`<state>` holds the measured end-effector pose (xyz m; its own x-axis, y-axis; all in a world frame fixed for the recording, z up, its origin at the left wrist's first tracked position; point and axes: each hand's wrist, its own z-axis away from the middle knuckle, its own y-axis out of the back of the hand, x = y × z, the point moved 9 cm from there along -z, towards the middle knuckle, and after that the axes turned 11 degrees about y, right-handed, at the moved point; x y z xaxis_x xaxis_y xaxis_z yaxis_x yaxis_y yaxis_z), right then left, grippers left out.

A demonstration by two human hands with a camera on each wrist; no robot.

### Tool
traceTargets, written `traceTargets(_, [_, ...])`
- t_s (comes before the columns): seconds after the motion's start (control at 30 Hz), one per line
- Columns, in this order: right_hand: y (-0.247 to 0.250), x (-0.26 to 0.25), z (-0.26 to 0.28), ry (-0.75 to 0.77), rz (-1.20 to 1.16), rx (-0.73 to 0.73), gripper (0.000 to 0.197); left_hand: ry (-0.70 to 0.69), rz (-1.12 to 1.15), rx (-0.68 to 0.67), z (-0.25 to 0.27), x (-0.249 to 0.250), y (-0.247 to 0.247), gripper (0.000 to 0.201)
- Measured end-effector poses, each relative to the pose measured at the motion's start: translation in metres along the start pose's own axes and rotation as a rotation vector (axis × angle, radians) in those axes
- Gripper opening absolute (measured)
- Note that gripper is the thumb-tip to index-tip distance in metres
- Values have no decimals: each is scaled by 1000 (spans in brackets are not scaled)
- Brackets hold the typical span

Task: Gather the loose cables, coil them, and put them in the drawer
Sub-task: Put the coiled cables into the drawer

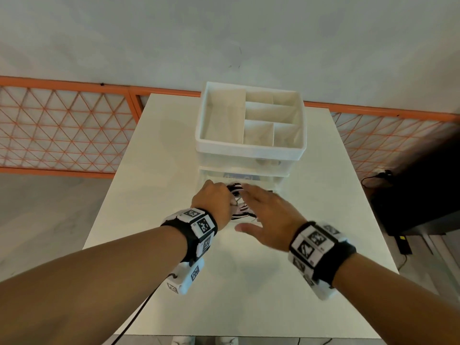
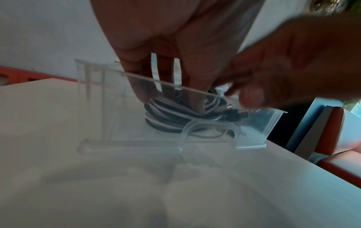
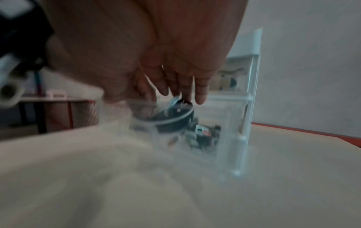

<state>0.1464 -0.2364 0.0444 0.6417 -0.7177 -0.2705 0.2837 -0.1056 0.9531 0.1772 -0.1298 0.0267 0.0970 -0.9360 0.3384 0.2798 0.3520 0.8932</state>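
Note:
A coil of black and white cables (image 1: 236,192) (image 2: 171,121) (image 3: 171,118) lies inside the open clear bottom drawer (image 2: 117,123) of a small drawer unit (image 1: 249,160). My left hand (image 1: 219,199) (image 2: 168,98) reaches down into the drawer. Its thumb sits on the coil's outer side and a finger pokes through the middle, pinching the loops. My right hand (image 1: 261,210) (image 3: 185,92) hovers just above the drawer and coil with fingers straight, holding nothing. The coil's plug ends (image 2: 234,114) stick out to the right.
A white divided organizer tray (image 1: 249,148) sits on top of the drawer unit. The unit stands at the back of a white table (image 1: 174,145). Orange mesh fencing (image 1: 62,130) runs behind it, and dark furniture (image 1: 423,190) stands to the right.

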Motion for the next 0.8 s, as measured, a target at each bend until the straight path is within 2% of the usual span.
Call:
traceTargets(0.03, [-16, 2, 6, -12, 46, -46, 76, -10, 0, 7, 0, 1, 1, 20])
traceTargets(0.1, [-32, 8, 13, -32, 69, -23, 72, -35, -4, 30, 2, 3, 4, 21])
traceTargets(0.23, [-29, 15, 12, -29, 174, 83, 65, -98, -34, 30, 6, 3, 4, 25])
traceTargets(0.37, [-21, 13, 8, 13, 288, 70, 57, -158, -49, -17, 13, 0, 4, 32])
traceTargets(0.47, [-15, 22, 0, -19, 267, 41, 57, -177, -32, -57, 15, 2, 2, 42])
traceTargets(0.57, [-12, 31, -11, -60, 229, 58, 56, -195, -110, -110, 14, 6, -7, 54])
traceTargets(0.67, [-11, 31, -20, -95, 177, 155, 47, -170, -162, -75, 6, 4, -9, 53])
traceTargets(0.8, [-1, 30, -18, -118, 106, 349, 27, -86, -126, -34, -5, 0, -5, 39])
